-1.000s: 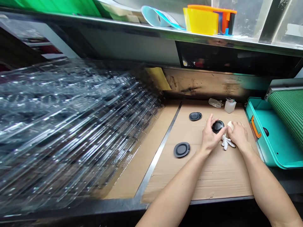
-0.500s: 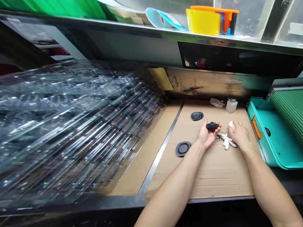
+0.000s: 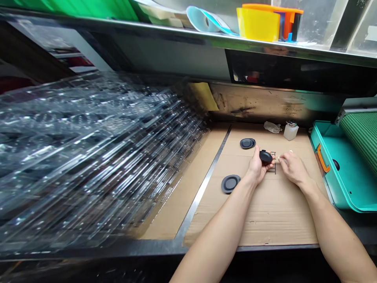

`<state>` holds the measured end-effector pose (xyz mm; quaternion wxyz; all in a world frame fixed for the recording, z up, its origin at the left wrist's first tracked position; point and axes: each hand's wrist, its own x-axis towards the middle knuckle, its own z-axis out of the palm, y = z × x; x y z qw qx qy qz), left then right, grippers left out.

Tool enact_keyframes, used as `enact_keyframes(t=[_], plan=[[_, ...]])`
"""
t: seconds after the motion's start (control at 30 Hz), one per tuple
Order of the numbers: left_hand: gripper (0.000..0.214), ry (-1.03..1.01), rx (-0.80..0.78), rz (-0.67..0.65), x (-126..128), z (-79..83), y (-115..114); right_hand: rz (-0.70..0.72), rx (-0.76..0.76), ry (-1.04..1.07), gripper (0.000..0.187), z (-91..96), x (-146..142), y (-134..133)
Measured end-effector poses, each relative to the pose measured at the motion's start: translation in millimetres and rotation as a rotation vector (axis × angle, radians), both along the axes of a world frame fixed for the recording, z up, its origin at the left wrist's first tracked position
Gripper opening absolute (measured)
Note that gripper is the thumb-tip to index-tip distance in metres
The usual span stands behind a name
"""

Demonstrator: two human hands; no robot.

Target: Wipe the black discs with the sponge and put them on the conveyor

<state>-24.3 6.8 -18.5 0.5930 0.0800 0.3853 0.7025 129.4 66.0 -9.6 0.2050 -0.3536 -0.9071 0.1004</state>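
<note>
Passage for a hand lies over the cardboard between the forearms, and in the narrow gap between left hand and right hand. Stacked transparent trays block the left side; the teal bin bounds the right. A small bottle stands behind the right hand; a shelf limits height beyond.

Left side: a large stack of clear moulded plastic trays, blurred. Bench surface: flat brown cardboard sheeting. At its far edge, a squat translucent white bottle with a metallic cap stands upright; a crumpled translucent plastic scrap lies just beside it. Right side: an open teal plastic bin with an orange handle, next to a green textured belt. Metal shelf above: a yellow plastic container and a curled light-blue sheet.
</note>
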Motion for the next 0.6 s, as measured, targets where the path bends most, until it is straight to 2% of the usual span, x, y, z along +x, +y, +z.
enact_keyframes(t=[0.07,0.13,0.23,0.3,0.47,0.6], plan=[[0.064,0.143,0.004,-0.025,4.6,-4.8,1.1,-0.023,0.010,0.142,0.023,2.8,0.5,2.1],[0.068,0.286,0.011,-0.062,9.6,-9.4,1.4,0.015,0.000,0.230,0.022,5.1,-0.6,0.8],[0.070,0.489,-0.005,-0.097,15.3,-14.3,0.5,0.089,0.012,0.248,0.022,4.3,-4.3,-4.1],[0.071,0.579,-0.009,-0.128,17.0,-15.7,-0.5,0.085,0.042,0.214,0.023,1.5,-6.3,-6.0],[0.073,0.642,-0.021,-0.147,18.0,-14.0,-2.7,0.023,0.078,0.097,0.022,-3.8,-5.5,-4.7],[0.073,0.647,-0.038,-0.146,20.0,-11.5,-3.8,0.024,0.117,0.090,0.024,-4.2,-6.1,-5.4]])
